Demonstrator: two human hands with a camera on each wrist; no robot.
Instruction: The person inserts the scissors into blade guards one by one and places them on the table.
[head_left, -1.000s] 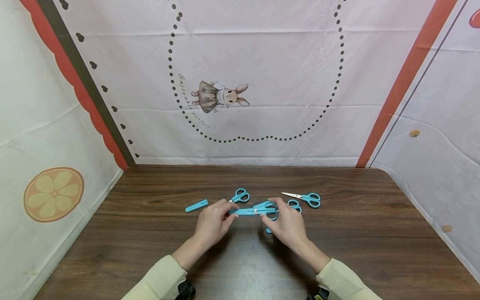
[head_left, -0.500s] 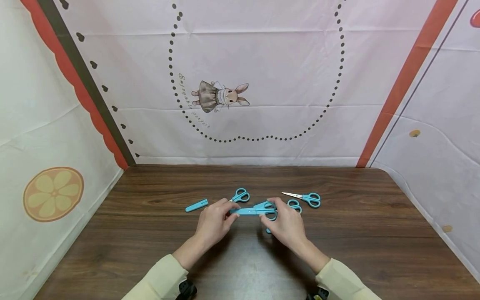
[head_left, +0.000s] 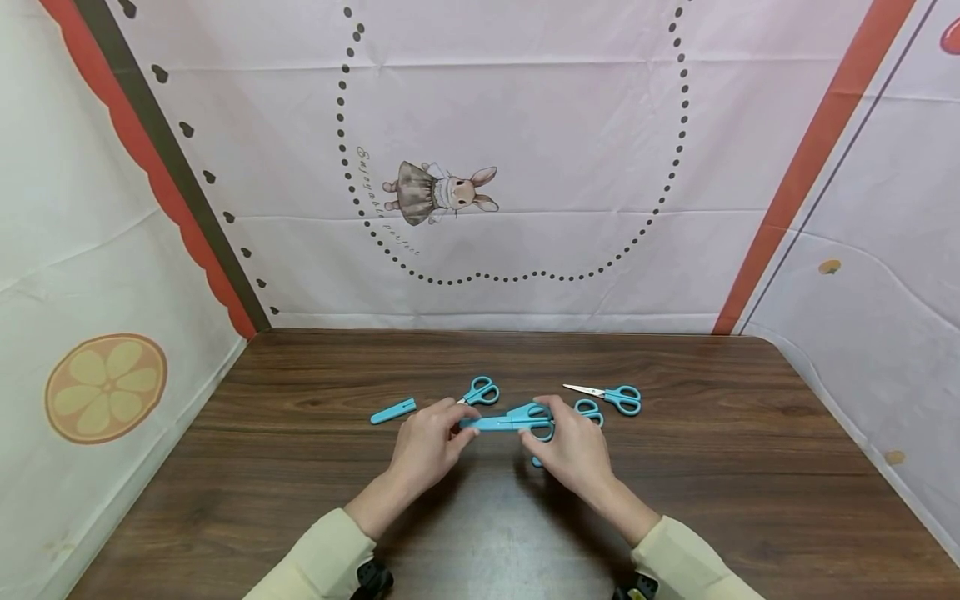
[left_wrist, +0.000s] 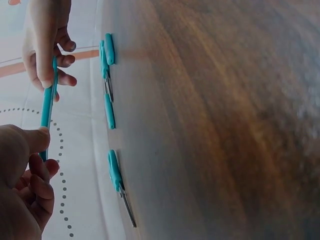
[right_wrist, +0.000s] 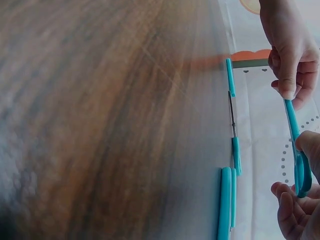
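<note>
Above the table, both hands hold one pair of scissors (head_left: 529, 410) with turquoise handles, lying level with its blades toward the left. A turquoise blade cover (head_left: 495, 423) encloses the blades and reaches up to the handles. My left hand (head_left: 425, 447) pinches the tip end of the cover between thumb and fingers. At the other end, the handle loops are pinched by my right hand (head_left: 577, 450). In the left wrist view, the covered scissors (left_wrist: 47, 107) span the gap between the two hands, clear of the tabletop.
On the brown table (head_left: 315, 500) lie uncovered scissors (head_left: 622, 400) at right, scissors (head_left: 482, 390) behind the left hand, and scissors (head_left: 590, 411) partly behind the right hand. A loose cover (head_left: 393, 411) lies at left. Another turquoise piece (head_left: 537, 461) shows beneath the right hand.
The strip of metal visible between cover and handles a second ago is now hidden. My right hand has shifted slightly left, and the cover sits against the handles. My left hand stays nearly still.
</note>
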